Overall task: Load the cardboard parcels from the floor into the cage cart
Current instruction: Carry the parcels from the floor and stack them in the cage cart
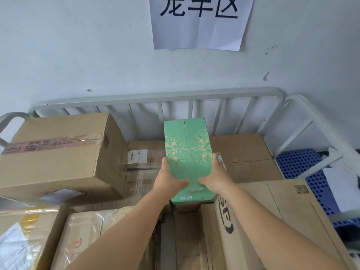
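Holding a green cardboard parcel with a pink-and-cream floral print [188, 152], the person has both arms stretched forward over the grey metal cage cart [220, 96]. The left hand [169, 179] clasps the parcel's near left side, thumb curled onto its top face; the right hand [215, 177] clasps the near right side the same way. The parcel sits above the middle of the cart, among brown parcels. A large brown cardboard box sealed with red printed tape [56, 152] lies to the far left. A flat brown carton with black lettering [272, 215] lies near right. A white paper sign with black characters [200, 22] hangs on the far wall. Blue perforated plastic [300, 162] shows right of the cart.
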Action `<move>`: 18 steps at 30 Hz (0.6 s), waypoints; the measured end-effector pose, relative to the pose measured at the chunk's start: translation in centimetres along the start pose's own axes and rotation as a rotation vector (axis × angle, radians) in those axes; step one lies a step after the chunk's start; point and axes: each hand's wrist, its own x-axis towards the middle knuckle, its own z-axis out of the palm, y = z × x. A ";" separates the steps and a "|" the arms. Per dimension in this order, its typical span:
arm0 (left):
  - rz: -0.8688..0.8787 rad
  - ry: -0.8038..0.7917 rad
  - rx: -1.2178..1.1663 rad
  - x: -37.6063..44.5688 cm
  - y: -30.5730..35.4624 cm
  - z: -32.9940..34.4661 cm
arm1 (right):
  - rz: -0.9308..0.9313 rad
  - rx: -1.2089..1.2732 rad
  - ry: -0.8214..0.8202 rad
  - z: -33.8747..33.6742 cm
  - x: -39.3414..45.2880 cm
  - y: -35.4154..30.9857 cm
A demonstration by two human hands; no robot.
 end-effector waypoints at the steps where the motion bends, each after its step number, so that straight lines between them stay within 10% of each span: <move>1: -0.003 -0.004 0.005 0.9 0.1 0.3 | 0.007 -0.008 -0.005 -0.1 0.8 0.1; 18: -0.019 0.001 0.114 9.4 -1.3 4.8 | 0.099 -0.132 -0.047 0.3 9.1 2.2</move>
